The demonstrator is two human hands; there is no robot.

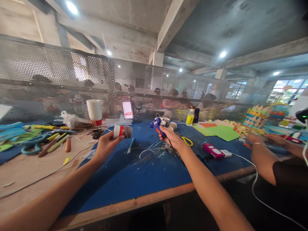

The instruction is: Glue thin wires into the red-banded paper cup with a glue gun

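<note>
My left hand (104, 145) is closed around a small paper cup (122, 131), red and white, partly wrapped in brown twine, and holds it on its side above the blue table mat (134, 179). My right hand (169, 136) grips a blue glue gun (157, 124) with its nozzle pointing left toward the cup. Its cord trails under my wrist. Below the two hands, thin wires and a tangle of twine (154, 153) lie on the mat.
A stack of white paper cups (94, 111) stands at the back left, near scissors and yellow and blue strips (33, 138). Yellow-handled scissors (186, 140), a pink device (213, 150), green paper sheets (222, 131) and a yellow bottle (190, 117) lie to the right. Another person's arms (264, 150) rest at the right edge. A perforated metal screen runs behind.
</note>
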